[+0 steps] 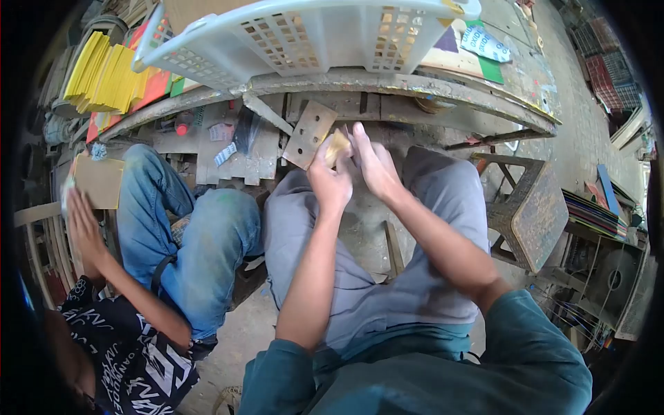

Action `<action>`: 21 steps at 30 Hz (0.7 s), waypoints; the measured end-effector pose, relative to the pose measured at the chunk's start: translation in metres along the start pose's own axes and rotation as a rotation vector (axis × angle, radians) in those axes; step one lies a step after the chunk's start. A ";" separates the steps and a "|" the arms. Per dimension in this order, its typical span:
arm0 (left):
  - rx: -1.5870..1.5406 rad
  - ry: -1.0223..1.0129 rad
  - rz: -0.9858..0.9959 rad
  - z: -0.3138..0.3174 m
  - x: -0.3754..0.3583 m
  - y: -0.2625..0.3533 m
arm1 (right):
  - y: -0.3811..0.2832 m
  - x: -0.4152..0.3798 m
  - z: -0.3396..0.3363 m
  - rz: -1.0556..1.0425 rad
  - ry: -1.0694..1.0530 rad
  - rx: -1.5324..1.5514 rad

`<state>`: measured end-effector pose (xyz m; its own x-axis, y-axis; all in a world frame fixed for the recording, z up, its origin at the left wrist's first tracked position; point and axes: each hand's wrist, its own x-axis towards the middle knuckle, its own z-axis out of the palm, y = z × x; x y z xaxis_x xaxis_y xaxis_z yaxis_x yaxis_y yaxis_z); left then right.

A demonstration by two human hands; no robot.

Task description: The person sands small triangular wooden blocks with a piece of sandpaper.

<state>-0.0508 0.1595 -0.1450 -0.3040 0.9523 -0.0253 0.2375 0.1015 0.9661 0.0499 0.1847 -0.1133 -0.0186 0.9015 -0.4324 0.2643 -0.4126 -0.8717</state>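
Observation:
My left hand [329,181] is closed around a small tan piece that looks like wood [337,148], held up above the gap between my knees. Close against that piece is my right hand [375,168], its fingers pressed together and pointing up, slightly blurred. A thin dark edge shows between the two hands; what the right fingers hold I cannot make out. Just behind the left hand, a tan board with dark round holes [311,129] leans below the table's edge.
A white plastic basket [332,34] stands on the worn table [387,84], with yellow stacked pieces [104,72] to its left. At my left sits another person in jeans [225,228], one hand on a flat brown board [99,181]. A wooden stool [536,214] is at my right.

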 end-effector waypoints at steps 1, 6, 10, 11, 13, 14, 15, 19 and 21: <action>-0.106 0.064 -0.060 -0.002 0.005 0.000 | 0.001 -0.001 0.003 -0.006 -0.004 0.006; -0.072 -0.107 0.067 0.011 -0.010 0.001 | 0.010 0.014 -0.014 0.010 0.014 0.061; -0.285 0.029 -0.099 -0.001 0.002 -0.003 | -0.002 -0.026 0.006 -0.331 0.100 -0.039; -0.276 0.026 -0.107 0.002 -0.003 -0.007 | -0.001 -0.020 0.004 -0.320 0.098 -0.033; -0.327 -0.060 -0.039 0.011 -0.007 -0.005 | -0.009 0.002 -0.007 -0.221 0.035 -0.162; -0.376 -0.021 -0.107 0.013 -0.005 -0.006 | -0.010 -0.003 -0.006 -0.265 0.038 -0.163; -0.372 -0.024 -0.098 0.009 0.001 -0.012 | -0.015 -0.013 0.000 -0.308 0.041 -0.160; -0.784 -0.065 -0.290 -0.001 0.003 -0.013 | -0.005 -0.017 0.008 -0.704 0.123 -0.180; -0.909 -0.148 -0.305 0.002 0.001 0.002 | -0.010 0.007 -0.007 -0.478 0.110 -0.149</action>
<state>-0.0489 0.1616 -0.1437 -0.1005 0.9547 -0.2801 -0.6549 0.1484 0.7410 0.0543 0.1965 -0.1059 -0.0718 0.9966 0.0403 0.3856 0.0650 -0.9204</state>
